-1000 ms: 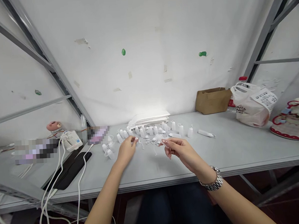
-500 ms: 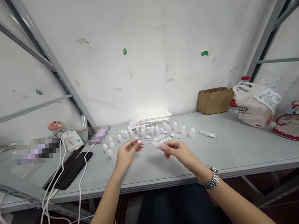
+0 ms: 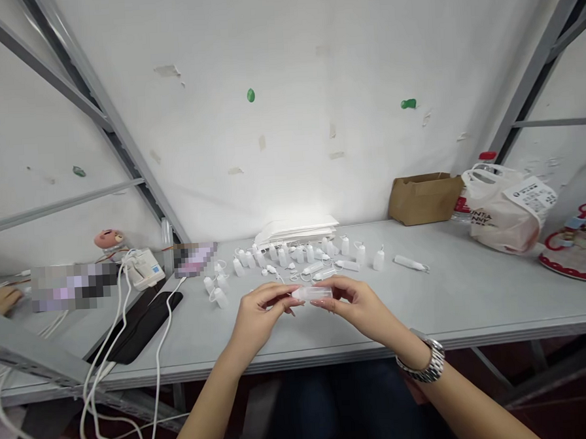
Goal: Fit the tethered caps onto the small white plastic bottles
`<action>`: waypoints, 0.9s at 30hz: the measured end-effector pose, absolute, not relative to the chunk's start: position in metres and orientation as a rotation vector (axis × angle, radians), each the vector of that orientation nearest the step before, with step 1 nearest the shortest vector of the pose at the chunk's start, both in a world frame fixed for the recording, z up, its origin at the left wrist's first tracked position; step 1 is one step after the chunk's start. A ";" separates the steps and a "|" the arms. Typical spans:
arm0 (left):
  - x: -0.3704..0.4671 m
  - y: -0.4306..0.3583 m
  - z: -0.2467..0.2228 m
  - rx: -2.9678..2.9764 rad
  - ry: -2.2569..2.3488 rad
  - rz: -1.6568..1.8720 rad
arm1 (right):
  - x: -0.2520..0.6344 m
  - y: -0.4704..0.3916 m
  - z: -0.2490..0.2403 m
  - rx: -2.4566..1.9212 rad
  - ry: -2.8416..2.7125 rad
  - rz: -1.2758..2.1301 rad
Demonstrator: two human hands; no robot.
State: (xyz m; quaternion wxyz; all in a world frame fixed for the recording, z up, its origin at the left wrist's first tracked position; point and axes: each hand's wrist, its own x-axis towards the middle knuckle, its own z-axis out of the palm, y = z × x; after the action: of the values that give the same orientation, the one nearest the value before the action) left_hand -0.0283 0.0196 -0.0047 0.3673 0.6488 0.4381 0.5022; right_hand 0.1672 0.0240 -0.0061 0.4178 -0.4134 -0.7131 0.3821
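Observation:
Between my two hands a small translucent squeeze bottle lies sideways above the table. My left hand pinches its cap end at the left. My right hand grips the bottle body from the right, thumb below and fingers above. Beyond my hands stand several similar small bottles in a loose group. A few more lie on their sides, such as a bottle behind my right hand and another bottle farther right.
A stack of white paper lies by the wall. On the right are a cardboard box, a plastic bag and a patterned bag. White cables and a black pouch lie left. Another person's hand shows far left.
My hands have come together, bringing the cap piece in the left onto the end of the bottle in the right. Another person's hand has appeared at the far left.

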 end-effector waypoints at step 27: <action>-0.031 0.005 -0.008 2.239 0.935 1.475 | 0.176 0.013 -0.006 -0.653 -2.090 0.214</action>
State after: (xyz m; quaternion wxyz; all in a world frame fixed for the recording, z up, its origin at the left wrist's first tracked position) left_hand -0.0309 0.0050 -0.0080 0.1504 0.7794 0.3257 0.5137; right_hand 0.1755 0.0135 -0.0063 0.4535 -0.2646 -0.8467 0.0868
